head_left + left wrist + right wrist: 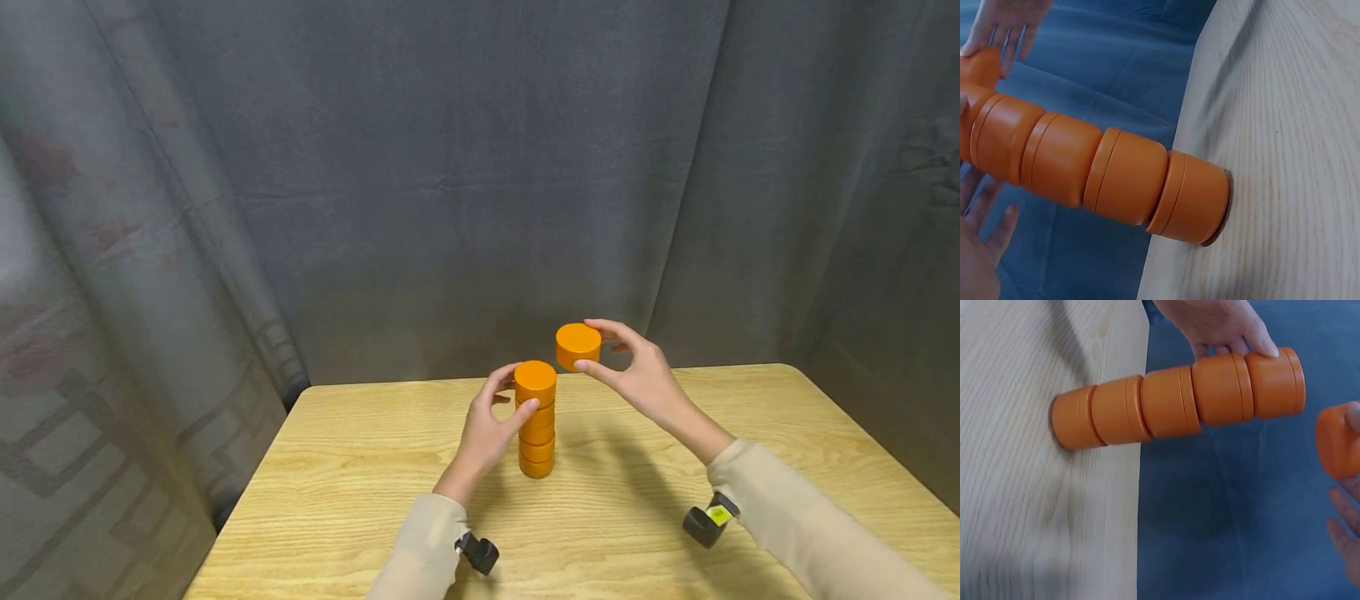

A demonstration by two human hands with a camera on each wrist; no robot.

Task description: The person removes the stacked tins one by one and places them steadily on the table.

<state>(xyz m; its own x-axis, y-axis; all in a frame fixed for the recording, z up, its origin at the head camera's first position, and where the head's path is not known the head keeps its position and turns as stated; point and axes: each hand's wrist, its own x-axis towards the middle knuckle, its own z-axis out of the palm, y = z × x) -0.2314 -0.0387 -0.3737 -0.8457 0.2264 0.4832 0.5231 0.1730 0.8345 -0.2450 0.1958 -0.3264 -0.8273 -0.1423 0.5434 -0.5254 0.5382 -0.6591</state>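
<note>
Several orange round canisters stand in one upright stack (536, 454) on the table, each with a seam line round it in the left wrist view. My left hand (483, 429) grips the uppermost canister of the stack (1275, 382), thumb in front and fingers behind. Held in the air just above and to the right of the stack is a loose orange canister (577, 340). The thumb and fingers of my right hand (648, 379) pinch its sides. A gap separates it from the stack in the right wrist view. In the stack, the canisters (1129, 175) sit slightly out of line.
The stack stands on a light wood table (337, 500). Grey curtains (450, 183) hang behind the table and along both sides. A small black camera (480, 552) is strapped to the left sleeve, and another (708, 521) to the right sleeve.
</note>
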